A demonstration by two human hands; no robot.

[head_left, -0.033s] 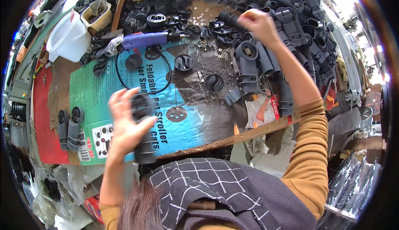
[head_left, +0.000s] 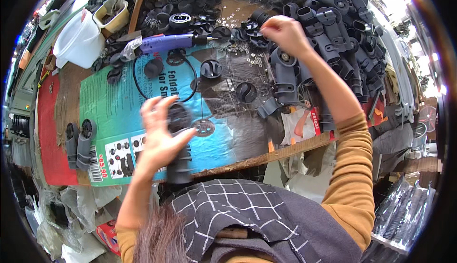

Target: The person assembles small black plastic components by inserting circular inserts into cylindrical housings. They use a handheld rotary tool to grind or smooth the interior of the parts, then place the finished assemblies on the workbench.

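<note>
My left hand [head_left: 159,132] is around a dark grey plastic tube joint [head_left: 180,165], thumb on one side and fingers on the other. The joint has a round head at its far end, smeared by motion, and it stands over the near edge of the table. My right hand [head_left: 285,34] is reaching to the far side with its fingertips drawn together. What they pinch, if anything, is hidden. Beside those fingertips lie a black round part [head_left: 260,16] and small black caps [head_left: 239,34]. A purple electric screwdriver [head_left: 166,44] lies left of them.
Many grey tube joints [head_left: 328,44] are heaped at the right. Two more joints [head_left: 85,144] stand at the left. Round black knobs [head_left: 211,69] and small washers [head_left: 254,59] lie mid-table on printed cardboard [head_left: 114,106]. A white bucket [head_left: 78,42] is at the far left.
My left hand has moved right with the tube joint. My right hand has shifted slightly left, its fingertips near the small black caps.
</note>
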